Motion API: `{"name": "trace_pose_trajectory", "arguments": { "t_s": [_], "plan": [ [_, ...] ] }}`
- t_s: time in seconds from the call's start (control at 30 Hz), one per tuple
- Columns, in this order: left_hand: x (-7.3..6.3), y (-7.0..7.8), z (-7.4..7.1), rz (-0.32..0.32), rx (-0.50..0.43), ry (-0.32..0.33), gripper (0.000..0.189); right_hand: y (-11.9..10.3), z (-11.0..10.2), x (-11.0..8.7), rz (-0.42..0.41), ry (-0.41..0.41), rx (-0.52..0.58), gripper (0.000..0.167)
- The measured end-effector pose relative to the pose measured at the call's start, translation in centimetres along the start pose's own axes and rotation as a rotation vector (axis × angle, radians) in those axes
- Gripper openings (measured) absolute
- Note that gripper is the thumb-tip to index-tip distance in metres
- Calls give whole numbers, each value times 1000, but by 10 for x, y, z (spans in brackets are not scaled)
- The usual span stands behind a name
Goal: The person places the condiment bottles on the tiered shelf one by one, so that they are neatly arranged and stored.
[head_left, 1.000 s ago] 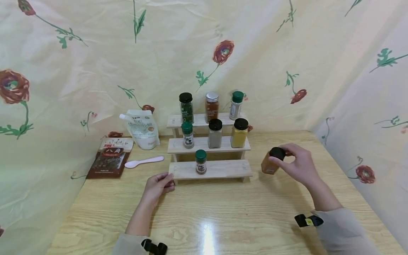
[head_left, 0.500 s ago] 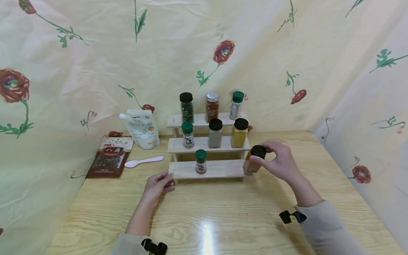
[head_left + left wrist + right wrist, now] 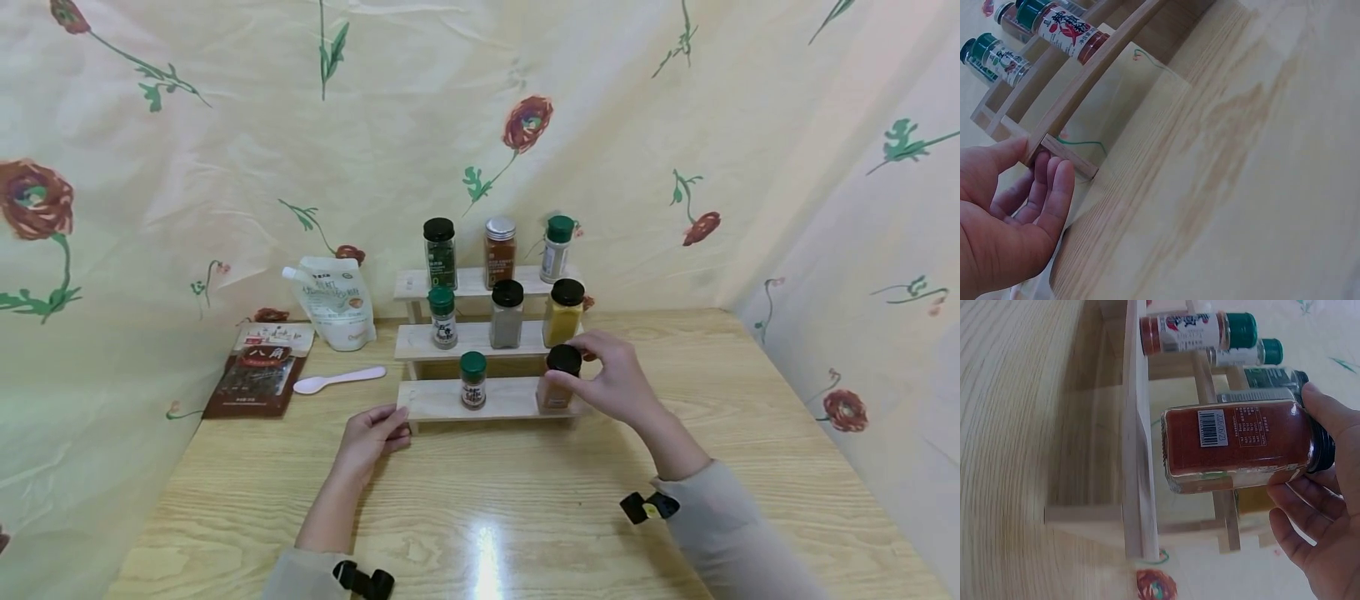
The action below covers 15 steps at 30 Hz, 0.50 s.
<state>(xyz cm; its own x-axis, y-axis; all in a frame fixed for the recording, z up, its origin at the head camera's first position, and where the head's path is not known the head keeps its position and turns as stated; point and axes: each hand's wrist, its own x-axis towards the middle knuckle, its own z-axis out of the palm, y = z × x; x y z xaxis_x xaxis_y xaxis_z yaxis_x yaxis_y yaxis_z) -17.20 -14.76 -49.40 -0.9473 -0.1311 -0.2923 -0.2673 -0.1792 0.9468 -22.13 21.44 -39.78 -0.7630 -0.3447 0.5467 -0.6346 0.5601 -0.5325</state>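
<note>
My right hand (image 3: pixel 618 387) grips a square spice jar (image 3: pixel 555 393) by its black lid. The jar holds red-brown powder, and its barcode side shows in the right wrist view. Its base hangs just above the right part of the lowest step of a three-tier wooden rack (image 3: pixel 431 402), with a thin gap between. My left hand (image 3: pixel 367 446) holds that step's left end, thumb on top and fingers curled below; the left wrist view shows this grip closely. A small green-capped spice bottle (image 3: pixel 472 382) stands mid-step, left of the held jar.
The middle tier bears a green-capped bottle (image 3: pixel 442 318), a grey jar (image 3: pixel 506 315) and a yellow jar (image 3: pixel 563 313). Three more containers stand on the top tier. Left of the rack are a white pouch (image 3: pixel 335 304), a brown packet (image 3: pixel 258 372) and a pale spoon (image 3: pixel 339 381).
My right hand has carried the black-lidded spice jar leftward, from beside the rack to over the lowest step's right part. My left hand has stayed on the rack.
</note>
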Motion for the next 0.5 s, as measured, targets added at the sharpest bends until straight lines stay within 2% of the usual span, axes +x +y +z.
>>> {"name": "trace_pose_trajectory", "arguments": {
  "t_s": [0.27,0.5],
  "plan": [
    [2,-1,1,4,-8,-2,42,-2,15,8,9,-31,22,35],
    [2,-2,1,6,-1,4,41,-1,21,9,49,-48,10,38]
  ]
}}
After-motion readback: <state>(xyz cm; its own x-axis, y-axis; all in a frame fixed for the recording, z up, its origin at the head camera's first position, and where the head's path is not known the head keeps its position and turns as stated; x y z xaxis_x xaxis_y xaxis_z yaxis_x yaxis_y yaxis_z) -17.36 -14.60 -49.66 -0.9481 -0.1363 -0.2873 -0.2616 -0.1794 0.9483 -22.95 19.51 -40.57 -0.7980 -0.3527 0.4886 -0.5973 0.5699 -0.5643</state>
